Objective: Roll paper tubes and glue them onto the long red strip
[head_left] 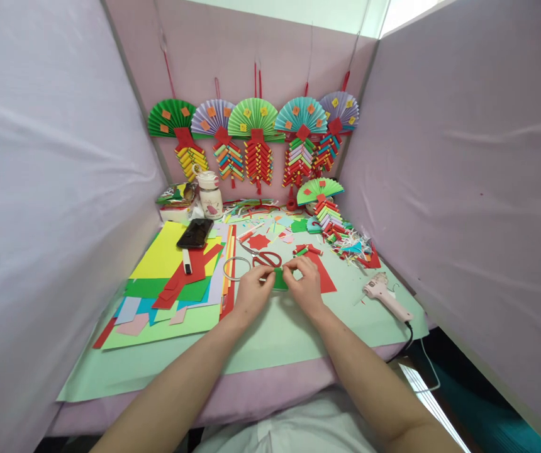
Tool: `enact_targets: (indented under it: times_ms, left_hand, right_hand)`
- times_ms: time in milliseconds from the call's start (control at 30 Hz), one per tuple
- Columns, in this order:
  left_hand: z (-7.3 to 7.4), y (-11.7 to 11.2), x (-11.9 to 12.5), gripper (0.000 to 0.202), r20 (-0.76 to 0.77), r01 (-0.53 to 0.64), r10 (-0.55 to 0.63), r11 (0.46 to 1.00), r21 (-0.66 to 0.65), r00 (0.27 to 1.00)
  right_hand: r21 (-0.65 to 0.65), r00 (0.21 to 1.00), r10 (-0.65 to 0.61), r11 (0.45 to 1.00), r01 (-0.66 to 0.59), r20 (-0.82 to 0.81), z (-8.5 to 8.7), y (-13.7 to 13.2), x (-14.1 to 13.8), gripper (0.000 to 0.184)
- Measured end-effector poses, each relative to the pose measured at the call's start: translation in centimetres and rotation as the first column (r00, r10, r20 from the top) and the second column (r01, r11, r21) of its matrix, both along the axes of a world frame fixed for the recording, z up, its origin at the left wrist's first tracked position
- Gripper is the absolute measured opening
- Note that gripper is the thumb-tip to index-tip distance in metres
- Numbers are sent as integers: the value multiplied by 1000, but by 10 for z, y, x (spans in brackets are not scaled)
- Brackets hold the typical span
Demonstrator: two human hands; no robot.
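Observation:
Both hands meet over the middle of the table at a small green piece of paper [280,280]. My left hand [254,289] pinches its left side, and my right hand [305,284] pinches its right side near the top edge. Just beyond my left hand lie red-handled scissors [267,258] and a thin silver ring [236,268]. A red sheet of paper [326,277] rests beside my right hand, with several small red and green paper rolls [309,250] at its far end. The fingertips partly hide the green paper's upper edge.
Coloured paper sheets [155,255] spread at left, with a black phone [195,233] on top. A white bottle [211,196] stands behind. A glue gun [386,296] with a cord lies right. Several paper fans [256,117] hang at the back; paper scraps [353,244] pile at right.

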State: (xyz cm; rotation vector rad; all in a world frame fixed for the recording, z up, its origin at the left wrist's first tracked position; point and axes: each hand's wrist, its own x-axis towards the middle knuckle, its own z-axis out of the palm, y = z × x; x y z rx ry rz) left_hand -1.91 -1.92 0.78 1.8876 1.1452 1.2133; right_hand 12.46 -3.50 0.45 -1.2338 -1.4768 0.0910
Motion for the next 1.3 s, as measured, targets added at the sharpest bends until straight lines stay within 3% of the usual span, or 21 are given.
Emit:
enact_targets:
  times_ms: [133,233,333,433,533,633,700,800,1067,1200,1300]
  left_hand:
    - [-4,10,-3,17,165,-39,84,965,-260,983]
    - [-8,16,-6,21,258,-8,117,921,-389,959]
    - [-10,16,-6,24,348,53,125,887,-459,929]
    - [-9,15,-5,25,416,114,125,856,-504,901]
    - [-7,14,-5,26,456,146,143,828,-541,878]
    - [-6,14,-5,26,488,180,157,799,-574,859]
    - [-6,14,-5,26,509,206,157,784,-585,846]
    - [-6,12,-5,27,527,229,157,772,-593,835]
    - [-6,12,-3,30,495,188,200,756,-627,845]
    - [-5,11,-2,38,505,201,201,748,-632,839]
    - [-4,10,-2,34,501,196,194,757,-623,844]
  right_hand:
    - [-21,969,-99,995,97,-226,7,6,26,14]
    - [-2,932,-274,960,281,-236,17,12,66,17]
    - [30,883,-468,883,469,-32,29,21,113,21]
    - [-29,712,-659,729,684,242,41,32,157,25]
    - [-117,566,-684,585,803,460,46,43,188,31]
    - [-217,530,-622,509,833,576,45,49,204,34]
    - [-238,540,-594,512,825,596,43,51,205,33]
    - [-210,571,-577,572,793,584,42,54,195,42]
    - [-243,672,-393,722,648,628,57,77,139,31]
    - [-262,686,-272,781,568,675,63,96,110,31]
    - [-283,667,-200,791,542,718,63,112,93,29]
